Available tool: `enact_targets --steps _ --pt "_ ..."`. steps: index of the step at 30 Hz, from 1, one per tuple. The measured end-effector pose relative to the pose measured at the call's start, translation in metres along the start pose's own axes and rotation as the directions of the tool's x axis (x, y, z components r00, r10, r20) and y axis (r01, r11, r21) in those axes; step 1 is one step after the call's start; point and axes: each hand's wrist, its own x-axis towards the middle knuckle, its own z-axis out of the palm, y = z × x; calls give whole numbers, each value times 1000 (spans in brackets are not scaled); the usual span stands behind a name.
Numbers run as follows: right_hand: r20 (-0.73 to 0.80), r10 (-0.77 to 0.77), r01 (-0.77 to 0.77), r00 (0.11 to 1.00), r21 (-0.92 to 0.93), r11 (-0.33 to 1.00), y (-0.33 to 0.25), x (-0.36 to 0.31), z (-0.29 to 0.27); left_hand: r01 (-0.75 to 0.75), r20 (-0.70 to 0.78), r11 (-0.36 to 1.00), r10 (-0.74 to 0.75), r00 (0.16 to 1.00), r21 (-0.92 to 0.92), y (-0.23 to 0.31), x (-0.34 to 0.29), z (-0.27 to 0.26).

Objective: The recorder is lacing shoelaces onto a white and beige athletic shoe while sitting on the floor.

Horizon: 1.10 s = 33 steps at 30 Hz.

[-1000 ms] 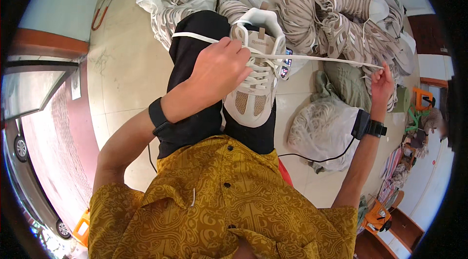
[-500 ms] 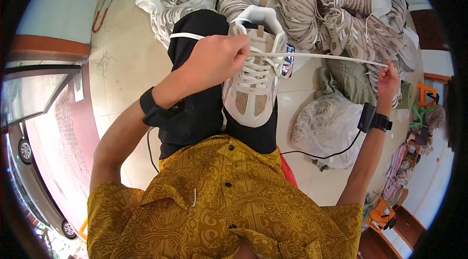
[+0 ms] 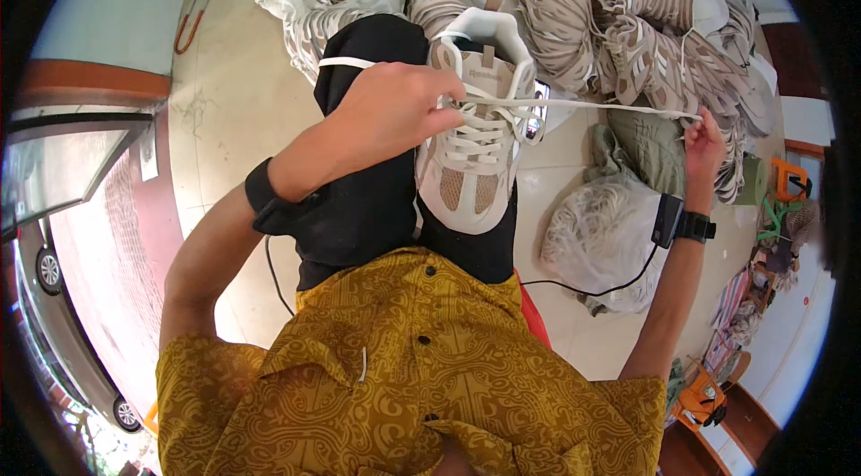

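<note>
A beige and white sneaker [image 3: 480,194] rests upright on my black-clad right leg, its toe toward me. White laces criss-cross its tongue. One long shoelace [image 3: 592,105] stretches from the upper eyelets out to the right, nearly straight with a slight sag. At its far end my right hand [image 3: 706,144] pinches it between thumb and fingers. My left hand [image 3: 399,104] is at the sneaker's left eyelet edge, thumb and forefinger closed around the white lace there; the other fingers are curled and partly hidden.
Bundles of similar beige shoe parts [image 3: 556,23] lie on the floor ahead. A clear plastic bag [image 3: 596,243] of pale cords sits at the right beside a grey-green sack [image 3: 650,149]. A phone [image 3: 538,108] shows behind the sneaker. A black cable [image 3: 619,286] leads to my right wrist device.
My left thumb and forefinger have parted slightly at the eyelet edge. My right hand has come a little inward and the stretched lace has slackened slightly.
</note>
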Motion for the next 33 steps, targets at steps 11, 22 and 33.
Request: enact_targets --steps 11,22,33 --pt "35 7 -6 999 -31 999 4 -6 -2 -32 167 969 -10 986 246 -2 10 7" --pt "81 38 -36 996 -17 999 14 -7 -7 -21 377 989 76 923 -146 -4 28 -5" --pt "57 50 -47 997 -56 997 15 -10 -5 142 391 884 49 919 -445 -12 26 -23"
